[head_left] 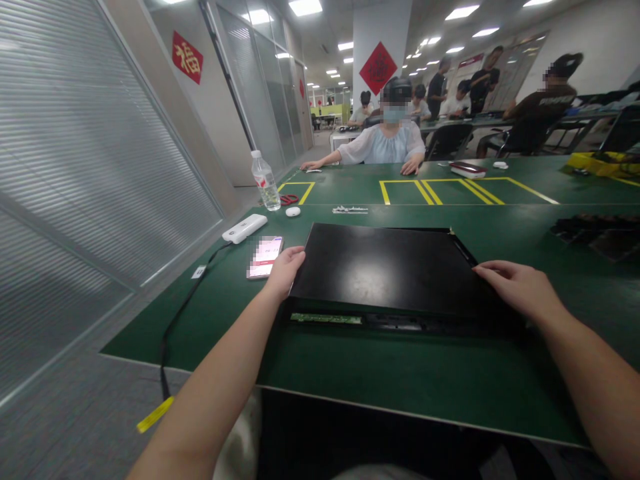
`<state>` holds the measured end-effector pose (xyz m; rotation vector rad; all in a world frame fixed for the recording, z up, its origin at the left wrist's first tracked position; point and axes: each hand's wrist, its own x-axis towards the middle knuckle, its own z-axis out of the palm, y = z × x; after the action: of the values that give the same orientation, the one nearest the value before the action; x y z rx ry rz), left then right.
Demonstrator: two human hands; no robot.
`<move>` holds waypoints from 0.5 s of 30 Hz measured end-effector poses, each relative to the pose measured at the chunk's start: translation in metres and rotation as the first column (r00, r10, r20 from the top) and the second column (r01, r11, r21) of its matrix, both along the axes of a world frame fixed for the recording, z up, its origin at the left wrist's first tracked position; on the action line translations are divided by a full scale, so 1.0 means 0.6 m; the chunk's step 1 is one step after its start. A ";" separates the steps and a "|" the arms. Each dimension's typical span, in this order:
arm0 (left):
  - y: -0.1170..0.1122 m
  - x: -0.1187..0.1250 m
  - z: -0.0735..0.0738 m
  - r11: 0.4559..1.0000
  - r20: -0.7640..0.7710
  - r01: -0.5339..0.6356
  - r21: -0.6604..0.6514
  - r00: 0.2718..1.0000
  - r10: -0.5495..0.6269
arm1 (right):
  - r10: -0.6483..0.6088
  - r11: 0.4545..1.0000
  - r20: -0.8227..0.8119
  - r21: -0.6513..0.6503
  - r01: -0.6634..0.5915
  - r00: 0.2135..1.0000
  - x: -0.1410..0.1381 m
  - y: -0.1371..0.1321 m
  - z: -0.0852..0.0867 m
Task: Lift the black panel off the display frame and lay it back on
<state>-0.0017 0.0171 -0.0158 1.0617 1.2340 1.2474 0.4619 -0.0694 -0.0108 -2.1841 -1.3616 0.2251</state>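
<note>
A glossy black display panel (pixel 375 270) lies slightly askew over a shallow black frame (pixel 420 324) on the green table. Along the near side, a strip of green circuit board (pixel 326 319) shows in the gap between panel and frame. My left hand (pixel 286 272) is closed on the panel's left edge, thumb on top and the other fingers mostly hidden. At the opposite edge, my right hand (pixel 517 285) pinches the panel's side with its fingertips, close against the frame's rim. What lies beneath the panel is hidden.
Left of the panel are a lit phone (pixel 265 257), a white power bank (pixel 245 229) with a black strap, a water bottle (pixel 265 181), red scissors (pixel 289 199) and a white case (pixel 293 211). Dark parts (pixel 600 233) lie right. A person (pixel 383 143) sits opposite.
</note>
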 end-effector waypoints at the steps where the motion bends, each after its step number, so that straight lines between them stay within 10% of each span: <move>1: 0.000 0.000 -0.001 1.000 -0.005 0.000 0.005 1.000 0.000 | 0.007 1.000 0.005 0.008 -0.007 1.000 0.000 0.000 0.000; 15: -0.005 0.005 0.006 1.000 0.001 -0.019 0.004 1.000 0.019 | 0.049 0.999 0.075 -0.006 -0.049 0.996 -0.002 -0.002 0.002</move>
<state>0.0015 0.0142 -0.0120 1.0548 1.2441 1.2651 0.4606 -0.0707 -0.0094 -2.1843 -1.4579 0.1661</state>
